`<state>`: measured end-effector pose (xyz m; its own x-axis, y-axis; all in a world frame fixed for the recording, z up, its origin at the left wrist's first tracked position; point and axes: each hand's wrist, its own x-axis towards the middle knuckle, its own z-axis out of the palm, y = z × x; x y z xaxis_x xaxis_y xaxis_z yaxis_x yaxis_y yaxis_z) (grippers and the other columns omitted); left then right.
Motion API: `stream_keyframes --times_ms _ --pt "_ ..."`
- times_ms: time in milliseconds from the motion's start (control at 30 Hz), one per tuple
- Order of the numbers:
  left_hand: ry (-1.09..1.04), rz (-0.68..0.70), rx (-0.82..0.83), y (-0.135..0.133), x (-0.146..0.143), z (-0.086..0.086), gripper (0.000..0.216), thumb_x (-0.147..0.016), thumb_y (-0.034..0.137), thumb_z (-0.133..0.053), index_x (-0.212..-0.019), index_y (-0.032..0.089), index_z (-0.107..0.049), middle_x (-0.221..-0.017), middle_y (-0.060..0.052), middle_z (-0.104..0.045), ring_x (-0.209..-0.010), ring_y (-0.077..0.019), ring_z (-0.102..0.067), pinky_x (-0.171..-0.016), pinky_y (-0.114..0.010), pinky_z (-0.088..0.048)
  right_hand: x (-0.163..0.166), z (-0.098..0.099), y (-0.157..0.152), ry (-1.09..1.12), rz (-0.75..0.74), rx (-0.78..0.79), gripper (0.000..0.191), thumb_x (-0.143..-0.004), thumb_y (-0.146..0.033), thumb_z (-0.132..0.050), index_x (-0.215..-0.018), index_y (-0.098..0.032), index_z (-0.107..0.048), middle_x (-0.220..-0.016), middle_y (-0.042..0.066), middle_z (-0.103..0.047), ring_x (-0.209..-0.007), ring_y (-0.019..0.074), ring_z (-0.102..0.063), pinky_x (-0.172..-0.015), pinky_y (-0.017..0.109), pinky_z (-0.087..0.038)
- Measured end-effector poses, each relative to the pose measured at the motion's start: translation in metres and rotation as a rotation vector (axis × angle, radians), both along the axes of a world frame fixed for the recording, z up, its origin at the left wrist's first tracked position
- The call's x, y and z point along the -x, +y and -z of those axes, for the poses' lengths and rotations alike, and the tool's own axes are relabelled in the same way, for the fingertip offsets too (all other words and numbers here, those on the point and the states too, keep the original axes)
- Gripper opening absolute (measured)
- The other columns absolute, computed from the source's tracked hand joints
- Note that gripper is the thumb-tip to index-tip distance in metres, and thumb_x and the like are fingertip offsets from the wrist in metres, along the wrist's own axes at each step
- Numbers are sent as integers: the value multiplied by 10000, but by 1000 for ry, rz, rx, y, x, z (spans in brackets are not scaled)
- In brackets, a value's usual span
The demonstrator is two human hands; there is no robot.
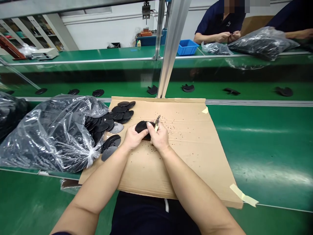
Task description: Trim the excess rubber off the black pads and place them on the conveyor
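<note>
Right here, above the middle of the cardboard sheet [195, 156], a black piece [141, 126] is being gripped by the closed fingers of the left hand [132, 138]. In the curled fingers of the right hand [160, 137], small cutters [157, 120] are clasped, tips pointed away, with the right thumb pressed onto the piece. For clean cutter work, the piece is best kept braced between both thumbs, its rim turned little by little, the fingers kept clear of the blades. Whether the rim is being touched by the blades cannot be told. All around, dark specks [176, 130] are scattered!

The cardboard is spread over a green counter [264, 147]; at the left, discs [118, 114] are heaped beside a clear plastic bag [56, 137]. Farther out, black parts [187, 88] are spaced along a green strip [124, 89], and beyond, a blue bin [187, 48] is set near two people [217, 18] in dark clothing.
</note>
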<state>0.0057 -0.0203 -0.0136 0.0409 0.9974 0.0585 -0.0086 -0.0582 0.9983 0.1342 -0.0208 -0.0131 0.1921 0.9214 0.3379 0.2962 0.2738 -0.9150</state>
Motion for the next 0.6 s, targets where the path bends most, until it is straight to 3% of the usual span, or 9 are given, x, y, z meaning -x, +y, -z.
stream_keyframes --times_ms 400,600 --pt "-122 -54 8 0 -4 5 390 -647 319 -804 -982 140 -715 -990 -72 -715 -917 -214 -659 -910 -340 -503 -1 1 3 -158 53 -13 373 -865 -528 -503 -697 -199 -553 -648 27 -586 -615 166 -554 -619 296 -432" --pt "-268 -45 53 1 -7 6 427 -603 300 -834 -970 135 -692 -983 -70 -708 -926 -207 -652 -924 -351 -494 3 -1 2 -110 62 -42 354 -861 -503 -531 -684 -199 -558 -629 17 -590 -597 150 -552 -613 286 -443"
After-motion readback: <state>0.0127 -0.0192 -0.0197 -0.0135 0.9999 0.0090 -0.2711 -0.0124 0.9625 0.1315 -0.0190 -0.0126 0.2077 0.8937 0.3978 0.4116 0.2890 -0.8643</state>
